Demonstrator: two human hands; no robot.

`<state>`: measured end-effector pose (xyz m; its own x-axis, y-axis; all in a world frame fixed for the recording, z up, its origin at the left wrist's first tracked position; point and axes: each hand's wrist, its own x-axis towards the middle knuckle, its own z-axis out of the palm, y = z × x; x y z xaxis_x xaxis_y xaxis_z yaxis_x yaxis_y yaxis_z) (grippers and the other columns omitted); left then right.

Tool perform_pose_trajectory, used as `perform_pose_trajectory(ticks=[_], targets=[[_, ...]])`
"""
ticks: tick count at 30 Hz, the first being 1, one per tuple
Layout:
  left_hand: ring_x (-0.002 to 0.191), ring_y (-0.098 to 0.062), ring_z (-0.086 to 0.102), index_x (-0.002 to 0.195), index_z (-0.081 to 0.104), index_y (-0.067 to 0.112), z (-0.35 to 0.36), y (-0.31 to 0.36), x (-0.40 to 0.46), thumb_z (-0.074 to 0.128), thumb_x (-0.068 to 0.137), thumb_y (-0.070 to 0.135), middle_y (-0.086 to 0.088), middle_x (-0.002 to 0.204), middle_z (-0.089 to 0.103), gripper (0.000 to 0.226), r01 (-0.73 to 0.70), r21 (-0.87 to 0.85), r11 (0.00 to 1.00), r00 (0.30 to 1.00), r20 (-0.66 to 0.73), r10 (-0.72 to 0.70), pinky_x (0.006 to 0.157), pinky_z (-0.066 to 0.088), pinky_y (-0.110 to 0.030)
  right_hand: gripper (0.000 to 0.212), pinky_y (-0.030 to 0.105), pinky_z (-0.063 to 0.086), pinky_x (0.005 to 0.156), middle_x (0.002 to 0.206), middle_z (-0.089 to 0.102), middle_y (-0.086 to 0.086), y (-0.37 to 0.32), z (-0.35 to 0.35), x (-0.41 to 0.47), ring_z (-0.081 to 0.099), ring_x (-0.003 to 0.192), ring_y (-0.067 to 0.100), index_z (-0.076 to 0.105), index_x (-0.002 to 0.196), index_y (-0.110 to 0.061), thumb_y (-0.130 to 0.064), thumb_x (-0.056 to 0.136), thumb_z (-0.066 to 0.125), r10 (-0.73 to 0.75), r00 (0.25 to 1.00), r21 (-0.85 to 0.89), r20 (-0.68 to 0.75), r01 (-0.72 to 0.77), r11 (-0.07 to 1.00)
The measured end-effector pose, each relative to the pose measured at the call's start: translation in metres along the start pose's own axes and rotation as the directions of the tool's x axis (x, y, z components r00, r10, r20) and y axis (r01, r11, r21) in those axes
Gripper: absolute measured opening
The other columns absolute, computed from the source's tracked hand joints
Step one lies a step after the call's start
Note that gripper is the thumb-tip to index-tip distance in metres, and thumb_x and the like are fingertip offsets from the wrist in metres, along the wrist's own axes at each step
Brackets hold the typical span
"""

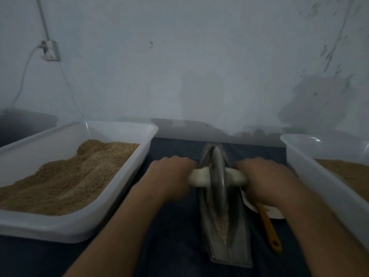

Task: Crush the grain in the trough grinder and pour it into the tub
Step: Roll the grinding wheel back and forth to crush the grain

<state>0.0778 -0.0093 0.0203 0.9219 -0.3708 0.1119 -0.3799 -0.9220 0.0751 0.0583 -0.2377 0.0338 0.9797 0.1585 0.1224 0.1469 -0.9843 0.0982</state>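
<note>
At worktop centre, betw. 2 white tubs: trough grinder (223, 226) lies lengthwise; disc wheel (218, 176) stands upright in its groove. Left hand (171, 176) and right hand (265, 176) each wrap 1 end of the pale axle handle (199, 176), grip clamped. Grain (222, 224) sits in the near groove, part-crushed. Step: crushing. Next: roll wheel back over grain w/ even downward pressure; the pour comes later, tub (319, 176) at right probably the target.

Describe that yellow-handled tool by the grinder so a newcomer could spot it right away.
Start at the grey metal trough grinder lying on the dark cloth between two white plastic tubs. Just to its right, under the person's right hand, a white plate sits on the cloth. The yellow-handled tool lies partly on that plate, its handle pointing toward the viewer, the only bright yellow thing here.
</note>
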Motion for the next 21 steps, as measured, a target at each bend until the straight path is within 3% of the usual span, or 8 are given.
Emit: perform_pose_trajectory(ticks=[3,5,7,9,11,15,18,21], targets=[[0.099,-0.027,0.063,0.094,0.033,0.03,0.024,0.005,0.017,0.065,0.092,0.025,0.0,0.105,0.066,0.032,0.11,0.121,0.987,0.953,-0.295,-0.07,0.077,0.035,-0.038,0.015,0.037,0.038,0.077,0.102,0.06,-0.005,-0.007,0.022,0.022,0.057,0.1,0.022,0.049,0.1,-0.029,-0.02,0.092,0.058,0.011,0.946,-0.155,-0.324,-0.065,0.986],[0.1,-0.027,0.062,0.095,0.032,0.028,0.026,0.006,0.019,0.064,0.094,0.025,-0.001,0.107,0.066,0.032,0.135,0.129,0.982,0.943,-0.323,-0.087,0.078,0.034,-0.038,0.016,0.037,0.037,0.077,0.103,0.06,-0.005,-0.008,0.028,0.023,0.056,0.099,0.022,0.048,0.101,-0.029,-0.022,0.093,0.059,-0.012,0.918,-0.17,-0.397,-0.061,0.984],[0.096,-0.024,0.061,0.096,0.034,0.029,0.015,0.004,0.013,0.065,0.094,0.027,-0.001,0.11,0.065,0.032,0.096,0.089,0.991,0.98,-0.183,-0.078,0.078,0.038,-0.039,0.021,0.034,0.036,0.073,0.1,0.057,-0.008,-0.002,0.023,0.015,0.055,0.096,0.02,0.044,0.099,-0.031,-0.018,0.09,0.059,-0.058,0.945,-0.135,-0.323,0.014,0.991],[0.094,-0.02,0.059,0.097,0.039,0.033,-0.001,0.002,-0.002,0.069,0.092,0.029,0.003,0.107,0.062,0.03,0.017,0.047,0.999,0.999,0.029,-0.018,0.079,0.045,-0.039,0.024,0.029,0.04,0.066,0.093,0.054,-0.012,0.005,0.008,-0.005,0.055,0.087,0.013,0.042,0.092,-0.035,-0.018,0.09,0.059,-0.085,0.992,0.015,-0.098,0.087,0.996],[0.093,-0.015,0.06,0.095,0.046,0.037,-0.014,0.003,-0.018,0.071,0.09,0.031,0.011,0.101,0.06,0.026,-0.047,0.005,0.999,0.986,0.16,0.046,0.083,0.05,-0.038,0.023,0.029,0.051,0.069,0.094,0.059,-0.013,0.01,-0.008,-0.027,0.059,0.085,0.008,0.05,0.091,-0.039,-0.021,0.09,0.063,-0.114,0.982,0.165,0.151,0.088,0.982],[0.095,-0.015,0.063,0.1,0.053,0.039,-0.022,0.005,-0.029,0.071,0.088,0.029,0.011,0.105,0.064,0.024,-0.057,-0.029,0.998,0.981,0.184,0.062,0.087,0.053,-0.041,0.023,0.031,0.055,0.077,0.1,0.063,-0.012,0.01,-0.02,-0.038,0.062,0.089,0.007,0.059,0.1,-0.038,-0.019,0.09,0.065,-0.114,0.952,0.229,0.283,0.048,0.972],[0.103,-0.021,0.063,0.093,0.04,0.037,-0.008,0.007,-0.014,0.067,0.091,0.03,0.007,0.112,0.064,0.027,-0.005,0.075,0.997,1.0,-0.015,0.006,0.083,0.045,-0.038,0.018,0.031,0.046,0.069,0.101,0.058,-0.006,0.004,-0.004,-0.017,0.057,0.089,0.012,0.048,0.093,-0.032,-0.018,0.094,0.06,-0.039,0.991,0.139,0.127,0.021,0.99],[0.11,-0.025,0.056,0.101,0.036,0.032,0.015,0.012,0.006,0.066,0.091,0.026,0.003,0.114,0.061,0.032,0.094,0.231,0.968,0.955,-0.294,-0.023,0.082,0.036,-0.041,0.021,0.035,0.037,0.077,0.111,0.052,-0.001,0.003,0.027,0.008,0.049,0.104,0.021,0.041,0.103,-0.027,-0.013,0.095,0.055,0.019,0.975,-0.018,-0.219,-0.024,1.0]])
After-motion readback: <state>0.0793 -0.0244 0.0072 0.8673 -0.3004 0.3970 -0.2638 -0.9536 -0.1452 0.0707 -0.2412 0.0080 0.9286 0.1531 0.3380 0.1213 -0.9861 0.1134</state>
